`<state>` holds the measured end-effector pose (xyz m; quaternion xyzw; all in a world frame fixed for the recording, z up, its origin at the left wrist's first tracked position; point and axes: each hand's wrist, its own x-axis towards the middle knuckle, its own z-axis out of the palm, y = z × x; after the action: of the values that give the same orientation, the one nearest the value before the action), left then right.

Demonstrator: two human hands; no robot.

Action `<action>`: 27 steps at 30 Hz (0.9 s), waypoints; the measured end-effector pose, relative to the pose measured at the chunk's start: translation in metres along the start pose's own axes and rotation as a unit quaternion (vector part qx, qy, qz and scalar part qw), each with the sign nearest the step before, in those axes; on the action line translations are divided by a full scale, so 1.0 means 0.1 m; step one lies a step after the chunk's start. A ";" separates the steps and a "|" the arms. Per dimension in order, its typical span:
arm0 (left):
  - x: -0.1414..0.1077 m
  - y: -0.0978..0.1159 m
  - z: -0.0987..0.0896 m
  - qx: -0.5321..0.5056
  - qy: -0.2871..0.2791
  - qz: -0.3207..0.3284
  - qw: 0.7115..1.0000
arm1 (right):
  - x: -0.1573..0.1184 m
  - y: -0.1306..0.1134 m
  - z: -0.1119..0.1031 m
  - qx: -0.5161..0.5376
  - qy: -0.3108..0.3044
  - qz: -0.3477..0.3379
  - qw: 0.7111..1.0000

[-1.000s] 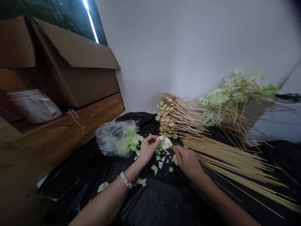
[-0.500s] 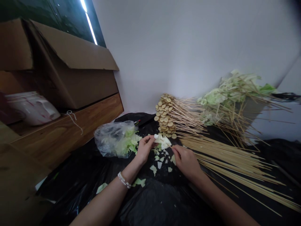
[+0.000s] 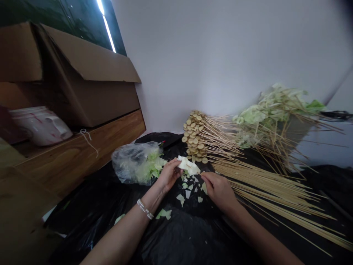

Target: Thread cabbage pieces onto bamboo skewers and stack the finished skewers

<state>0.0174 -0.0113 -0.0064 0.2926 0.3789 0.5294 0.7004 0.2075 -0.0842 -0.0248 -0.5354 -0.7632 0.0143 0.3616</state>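
Here, below centre frame, the left hand (image 3: 169, 175) pinches a cabbage leaf (image 3: 189, 165) I judge light and tearable, while the right hand (image 3: 220, 187) grips its bamboo skewer (image 3: 201, 174), likely the sturdier hold.

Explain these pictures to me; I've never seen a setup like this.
There is no machine here: one camera, worn on a person's head, looks forward and down. The bare left hand holds a crumpled pale leaf; the bare right hand pinches a thin stick that runs to it. On the black plastic lie leaf scraps, a clear bag with cut leaves, skewers of round slices and a spread of bare sticks. Leafy skewers are heaped at the right.
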 end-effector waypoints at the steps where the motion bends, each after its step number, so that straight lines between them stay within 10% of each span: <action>1: 0.00 0.01 0.00 -0.010 -0.002 -0.011 1.000 | 0.00 0.00 0.00 0.004 0.002 -0.002 1.000; 27: -0.07 -0.03 0.03 -0.044 -0.051 -0.076 0.995 | -0.03 0.01 0.10 0.005 0.025 -0.016 1.000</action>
<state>0.0207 -0.0186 -0.0060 0.2586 0.3402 0.4750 0.7693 0.2032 -0.0822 -0.0338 -0.5213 -0.7625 -0.0011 0.3832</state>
